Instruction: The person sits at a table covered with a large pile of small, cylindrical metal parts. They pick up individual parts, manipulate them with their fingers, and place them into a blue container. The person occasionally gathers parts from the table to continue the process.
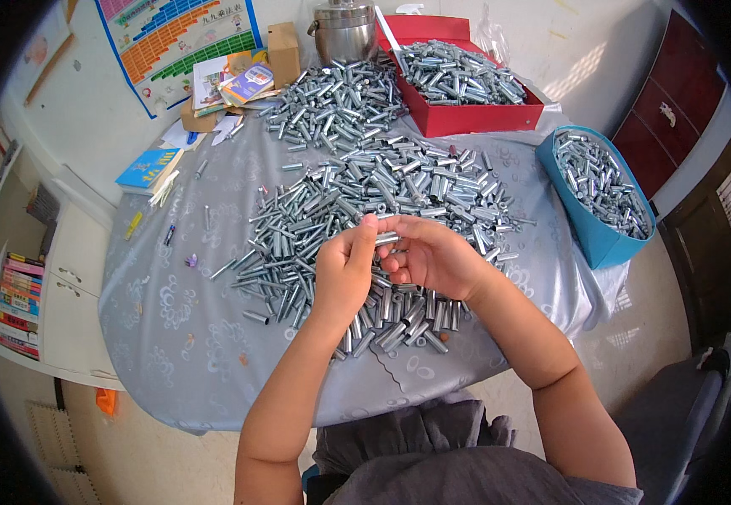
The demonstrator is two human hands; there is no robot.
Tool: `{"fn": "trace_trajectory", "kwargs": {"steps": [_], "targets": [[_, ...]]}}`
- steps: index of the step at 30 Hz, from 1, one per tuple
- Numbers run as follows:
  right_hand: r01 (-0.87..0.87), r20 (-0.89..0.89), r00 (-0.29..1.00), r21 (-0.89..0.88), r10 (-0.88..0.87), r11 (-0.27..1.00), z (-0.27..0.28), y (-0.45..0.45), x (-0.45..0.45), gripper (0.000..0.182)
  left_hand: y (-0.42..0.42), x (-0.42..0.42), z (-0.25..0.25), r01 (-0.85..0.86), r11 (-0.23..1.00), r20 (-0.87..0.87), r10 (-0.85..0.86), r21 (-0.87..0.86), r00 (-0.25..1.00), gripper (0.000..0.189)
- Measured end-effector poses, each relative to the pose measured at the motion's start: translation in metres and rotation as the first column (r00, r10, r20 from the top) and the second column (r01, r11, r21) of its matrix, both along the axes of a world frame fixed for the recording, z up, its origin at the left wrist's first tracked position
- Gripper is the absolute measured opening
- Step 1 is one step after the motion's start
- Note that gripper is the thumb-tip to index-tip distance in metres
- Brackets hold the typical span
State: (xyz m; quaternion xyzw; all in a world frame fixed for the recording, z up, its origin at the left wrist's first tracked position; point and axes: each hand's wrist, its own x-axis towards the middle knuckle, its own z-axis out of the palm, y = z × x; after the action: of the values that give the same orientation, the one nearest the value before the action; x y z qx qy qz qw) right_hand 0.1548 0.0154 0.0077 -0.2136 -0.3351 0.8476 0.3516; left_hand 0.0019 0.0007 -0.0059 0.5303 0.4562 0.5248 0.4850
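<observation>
Over a heap of shiny metal sleeves and bolts on a table with a grey satin cloth, both hands meet. Between their fingertips is a short metal sleeve, lying roughly sideways. My left hand has its thumb up along the sleeve's left end, its fingers curled and partly hidden. My right hand comes from the right, thumb and forefinger at the sleeve, the other fingers bent below it. Loose sleeves and small nuts lie under and around both hands.
A red box full of metal parts stands at the back right, a blue bin of similar parts at the right edge. Behind are a steel pot and booklets. A blue book, a yellow marker and a pen lie left.
</observation>
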Motion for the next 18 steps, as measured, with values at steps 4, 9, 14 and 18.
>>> {"fn": "trace_trajectory", "kwargs": {"steps": [4,9,14,18], "targets": [[0.190,0.154,0.963,0.202,-0.223,0.961,-0.002,-0.003,-0.002,0.016,0.005,-0.006,-0.006,-0.050,0.997,-0.046,0.053,0.056,0.998,0.042],[0.421,0.242,0.777,0.487,-0.581,0.765,-0.001,0.009,0.009,0.014,0.010,-0.017,0.006,-0.196,0.976,0.207,0.211,-0.090,0.955,0.041],[0.072,0.200,0.175,0.974,-0.964,0.216,-0.013,0.023,0.028,0.025,0.015,-0.024,0.012,-0.240,0.962,0.306,0.269,-0.128,0.913,0.028],[-0.259,0.204,0.173,0.953,-0.964,0.155,-0.010,0.018,0.028,0.030,0.013,-0.017,0.000,-0.216,0.960,0.040,0.212,0.179,0.976,0.018]]}}
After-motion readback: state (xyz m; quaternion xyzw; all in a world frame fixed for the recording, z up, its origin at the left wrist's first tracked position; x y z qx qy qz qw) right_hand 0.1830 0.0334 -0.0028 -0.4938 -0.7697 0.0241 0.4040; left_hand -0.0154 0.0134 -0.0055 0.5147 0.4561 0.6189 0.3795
